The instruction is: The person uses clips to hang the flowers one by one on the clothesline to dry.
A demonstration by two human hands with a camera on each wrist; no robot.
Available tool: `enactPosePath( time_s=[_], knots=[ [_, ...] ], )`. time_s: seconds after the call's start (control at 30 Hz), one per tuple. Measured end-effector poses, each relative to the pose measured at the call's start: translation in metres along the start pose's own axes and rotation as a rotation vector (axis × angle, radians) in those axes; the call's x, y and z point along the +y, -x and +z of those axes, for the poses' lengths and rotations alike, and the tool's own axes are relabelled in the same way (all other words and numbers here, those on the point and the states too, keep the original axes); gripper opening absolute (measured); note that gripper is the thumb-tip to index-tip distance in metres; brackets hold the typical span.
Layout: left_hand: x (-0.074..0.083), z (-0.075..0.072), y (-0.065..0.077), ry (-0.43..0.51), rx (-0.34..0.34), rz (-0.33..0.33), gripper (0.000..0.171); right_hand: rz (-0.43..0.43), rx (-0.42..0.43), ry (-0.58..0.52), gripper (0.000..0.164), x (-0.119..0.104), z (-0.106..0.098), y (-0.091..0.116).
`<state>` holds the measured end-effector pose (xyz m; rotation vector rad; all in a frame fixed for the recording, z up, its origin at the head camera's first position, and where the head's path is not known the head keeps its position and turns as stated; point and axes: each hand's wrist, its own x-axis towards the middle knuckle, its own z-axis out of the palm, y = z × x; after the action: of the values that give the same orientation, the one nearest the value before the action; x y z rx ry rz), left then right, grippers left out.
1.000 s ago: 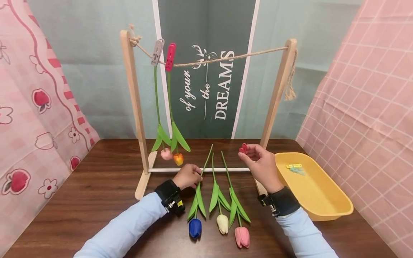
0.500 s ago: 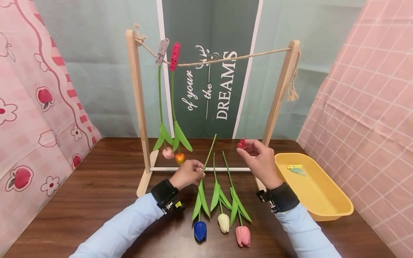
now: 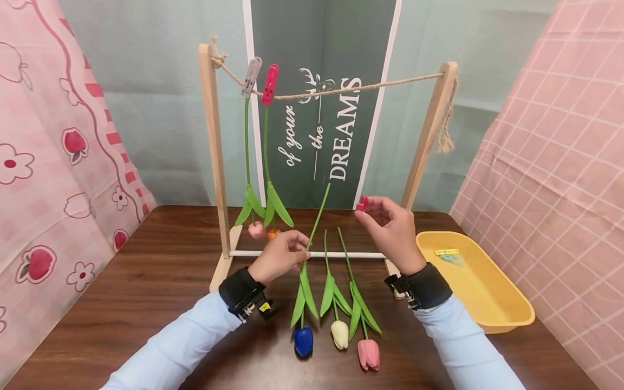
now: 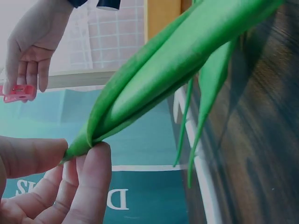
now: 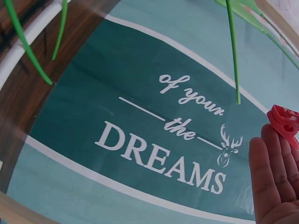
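My left hand (image 3: 283,253) pinches the green stem of a blue artificial tulip (image 3: 303,342) between thumb and fingers, just above its leaves. The stem's bare end points up and away from me, while the bloom stays low over the table. In the left wrist view, the fingertips close on the stem right where the leaves (image 4: 149,84) wrap it. To the right, at a similar height, my right hand (image 3: 395,233) holds a red clothespin (image 3: 362,203) by thumb and fingertips. The right wrist view shows that clothespin (image 5: 284,122) at the fingertips, partly cut off by the frame.
A white tulip (image 3: 339,334) and a pink tulip (image 3: 369,355) lie on the table. Behind, a rope (image 3: 390,84) spans a wooden frame (image 3: 214,151); a grey clothespin (image 3: 251,77) and a red one hold two hanging tulips. A yellow tray (image 3: 507,327) at right contains clothespins.
My left hand has raised the blue tulip's stem end, tilting it upward. My right hand has risen slightly with the clothespin. The head view has shifted a little to the left.
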<state>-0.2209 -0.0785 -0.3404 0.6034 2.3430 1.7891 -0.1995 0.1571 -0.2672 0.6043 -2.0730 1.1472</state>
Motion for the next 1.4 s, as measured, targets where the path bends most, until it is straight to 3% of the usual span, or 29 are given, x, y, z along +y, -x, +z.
enactPosePath(
  time_s=[0.33, 0.73, 0.97, 1.27, 1.4],
  knots=[
    [0.015, -0.004, 0.008, -0.01, 0.038, 0.11, 0.016, -0.052, 0.033, -0.035, 0.023, -0.016, 0.0, -0.011],
    [0.034, -0.012, 0.007, 0.001, 0.104, 0.168, 0.019, -0.154, 0.043, -0.053, 0.024, -0.034, -0.002, -0.032],
    [0.045, -0.017, 0.006, -0.104, 0.205, 0.194, 0.017, -0.183, 0.04, -0.098, 0.022, -0.045, -0.001, -0.047],
    [0.054, -0.019, 0.006, -0.151, 0.275, 0.199, 0.015, -0.226, 0.042, -0.221, 0.019, -0.024, 0.007, -0.069],
    [0.057, -0.021, 0.004, -0.122, 0.277, 0.243, 0.015, -0.238, 0.04, -0.252, 0.018, -0.032, 0.007, -0.078]
  ],
)
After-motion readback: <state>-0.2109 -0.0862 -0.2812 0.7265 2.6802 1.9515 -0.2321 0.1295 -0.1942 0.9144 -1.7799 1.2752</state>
